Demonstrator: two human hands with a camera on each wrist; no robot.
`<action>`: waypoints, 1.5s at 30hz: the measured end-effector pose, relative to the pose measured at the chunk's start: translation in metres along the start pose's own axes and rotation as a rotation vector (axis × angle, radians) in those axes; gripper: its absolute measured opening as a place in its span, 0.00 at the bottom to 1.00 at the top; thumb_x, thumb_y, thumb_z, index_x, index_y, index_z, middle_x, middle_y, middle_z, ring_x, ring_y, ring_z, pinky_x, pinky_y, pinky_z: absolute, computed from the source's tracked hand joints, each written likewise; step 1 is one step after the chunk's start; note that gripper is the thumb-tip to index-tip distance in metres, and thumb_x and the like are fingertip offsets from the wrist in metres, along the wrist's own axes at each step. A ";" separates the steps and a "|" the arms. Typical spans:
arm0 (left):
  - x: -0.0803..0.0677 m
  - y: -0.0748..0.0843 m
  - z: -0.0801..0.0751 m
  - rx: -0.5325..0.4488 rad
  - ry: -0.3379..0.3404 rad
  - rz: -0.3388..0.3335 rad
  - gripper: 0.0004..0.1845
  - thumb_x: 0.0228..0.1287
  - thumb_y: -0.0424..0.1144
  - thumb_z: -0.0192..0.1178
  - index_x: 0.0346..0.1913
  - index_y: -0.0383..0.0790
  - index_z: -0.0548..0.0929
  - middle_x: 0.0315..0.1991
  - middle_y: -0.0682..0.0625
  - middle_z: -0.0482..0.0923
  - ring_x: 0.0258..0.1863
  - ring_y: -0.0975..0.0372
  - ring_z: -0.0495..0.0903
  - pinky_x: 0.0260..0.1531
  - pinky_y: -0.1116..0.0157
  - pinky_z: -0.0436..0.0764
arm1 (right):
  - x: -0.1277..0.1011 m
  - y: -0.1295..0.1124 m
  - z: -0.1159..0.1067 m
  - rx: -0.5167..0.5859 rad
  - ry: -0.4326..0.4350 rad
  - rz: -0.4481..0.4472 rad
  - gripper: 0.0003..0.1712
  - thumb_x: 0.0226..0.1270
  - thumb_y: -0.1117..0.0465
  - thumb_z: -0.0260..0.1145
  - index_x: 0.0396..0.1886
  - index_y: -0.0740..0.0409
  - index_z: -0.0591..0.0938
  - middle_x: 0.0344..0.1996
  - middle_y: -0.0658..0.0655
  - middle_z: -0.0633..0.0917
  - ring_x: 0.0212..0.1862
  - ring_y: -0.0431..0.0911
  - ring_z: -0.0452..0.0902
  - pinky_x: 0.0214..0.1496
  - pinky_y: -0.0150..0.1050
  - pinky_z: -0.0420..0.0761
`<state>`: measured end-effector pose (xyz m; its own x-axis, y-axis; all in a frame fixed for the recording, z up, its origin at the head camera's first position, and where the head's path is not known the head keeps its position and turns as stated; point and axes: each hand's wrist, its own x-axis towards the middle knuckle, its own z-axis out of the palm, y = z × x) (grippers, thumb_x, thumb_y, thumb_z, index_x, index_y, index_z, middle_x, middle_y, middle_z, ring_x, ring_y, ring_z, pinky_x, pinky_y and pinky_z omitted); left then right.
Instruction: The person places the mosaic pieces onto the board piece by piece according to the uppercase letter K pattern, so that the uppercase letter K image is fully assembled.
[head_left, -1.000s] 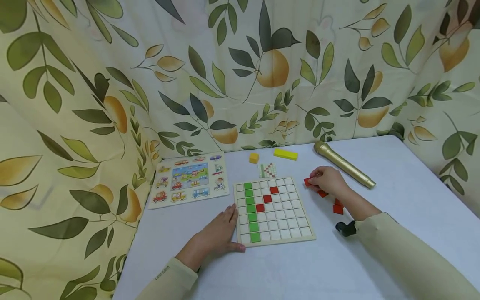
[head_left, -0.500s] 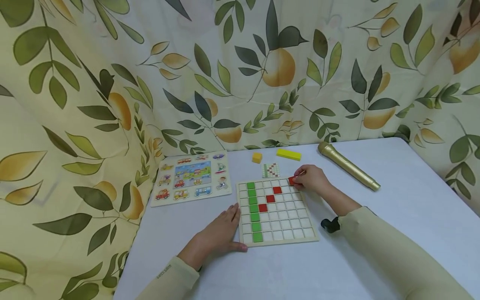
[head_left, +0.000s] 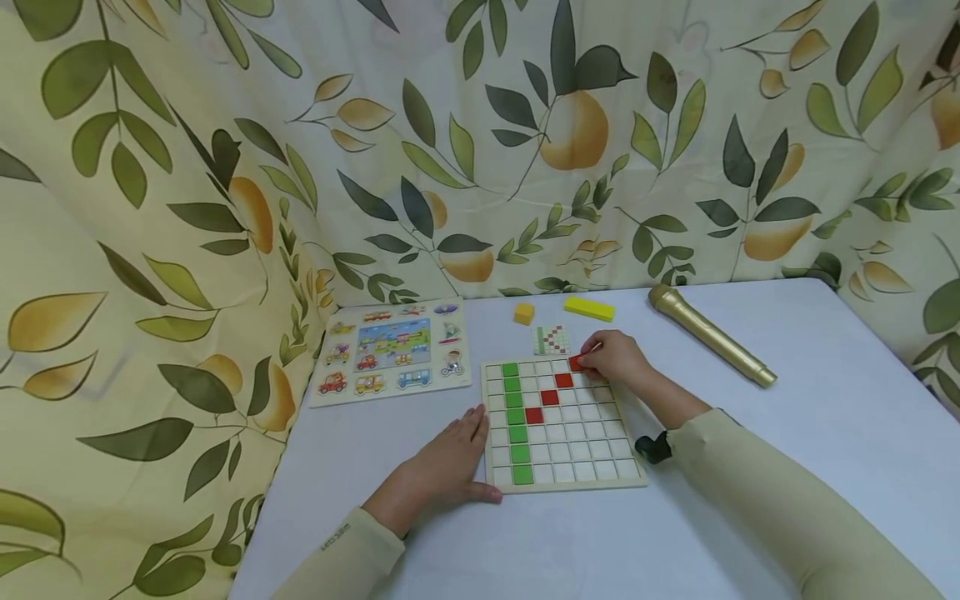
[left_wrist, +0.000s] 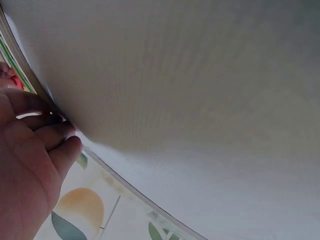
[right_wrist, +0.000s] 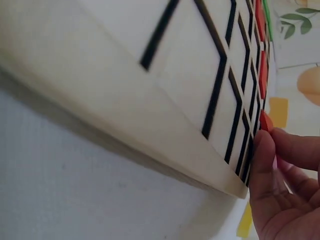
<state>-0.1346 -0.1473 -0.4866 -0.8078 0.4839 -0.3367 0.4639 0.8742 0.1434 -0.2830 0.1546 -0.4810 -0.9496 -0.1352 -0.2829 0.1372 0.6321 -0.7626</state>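
A square wooden grid board (head_left: 566, 433) lies on the table, with a column of green tiles (head_left: 517, 434) and a diagonal of red tiles (head_left: 550, 398) in its cells. Over the board's top row, near the far right corner, my right hand (head_left: 618, 364) pinches a red square tile (right_wrist: 265, 121) between thumb and fingertips. The tile is tilted and partly covered by the fingers. My left hand (head_left: 447, 461) rests on the table with its fingers along the board's left edge and its thumb by the near left corner. In the left wrist view, the left hand's fingers (left_wrist: 65, 155) reach the board's side.
A small pattern card (head_left: 551, 339) lies just behind the board. Beyond it are an orange cube (head_left: 524, 313) and a yellow bar (head_left: 589, 309). A vehicle picture puzzle (head_left: 393, 343) sits at the back left, a gold microphone (head_left: 712, 336) at the right. A patterned curtain (head_left: 525, 167) hangs behind.
My right hand has carried a red tile from the loose tiles right of the board leftward to its top row. The left hand stays at the edge. The head view has shifted slightly.
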 end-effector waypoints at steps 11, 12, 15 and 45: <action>0.003 0.004 0.001 0.013 0.003 0.004 0.66 0.50 0.75 0.62 0.81 0.37 0.48 0.82 0.44 0.40 0.80 0.53 0.42 0.75 0.56 0.54 | -0.002 0.000 0.000 -0.149 0.025 -0.019 0.09 0.68 0.62 0.69 0.41 0.65 0.82 0.29 0.56 0.83 0.28 0.43 0.78 0.31 0.32 0.78; 0.003 0.004 0.000 0.014 0.003 0.005 0.66 0.50 0.75 0.62 0.81 0.36 0.49 0.82 0.44 0.40 0.80 0.54 0.42 0.75 0.56 0.54 | -0.002 0.001 0.000 -0.155 0.023 -0.019 0.09 0.68 0.62 0.68 0.41 0.65 0.82 0.29 0.56 0.83 0.28 0.43 0.77 0.31 0.32 0.78; 0.003 0.005 0.000 0.016 0.004 0.009 0.66 0.50 0.75 0.62 0.81 0.36 0.49 0.82 0.44 0.40 0.80 0.53 0.42 0.75 0.56 0.54 | -0.002 0.003 0.000 -0.150 0.020 -0.014 0.08 0.69 0.63 0.68 0.41 0.64 0.82 0.29 0.56 0.83 0.28 0.43 0.77 0.31 0.32 0.78; -0.002 0.008 -0.003 0.024 -0.010 -0.016 0.65 0.52 0.74 0.63 0.80 0.34 0.49 0.82 0.42 0.41 0.80 0.52 0.44 0.75 0.56 0.55 | -0.051 0.039 -0.066 -0.151 0.050 -0.010 0.15 0.69 0.59 0.69 0.46 0.67 0.81 0.33 0.60 0.84 0.35 0.49 0.80 0.34 0.37 0.78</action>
<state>-0.1301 -0.1415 -0.4824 -0.8118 0.4691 -0.3476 0.4595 0.8807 0.1155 -0.2476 0.2364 -0.4579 -0.9640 -0.1060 -0.2438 0.0875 0.7393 -0.6676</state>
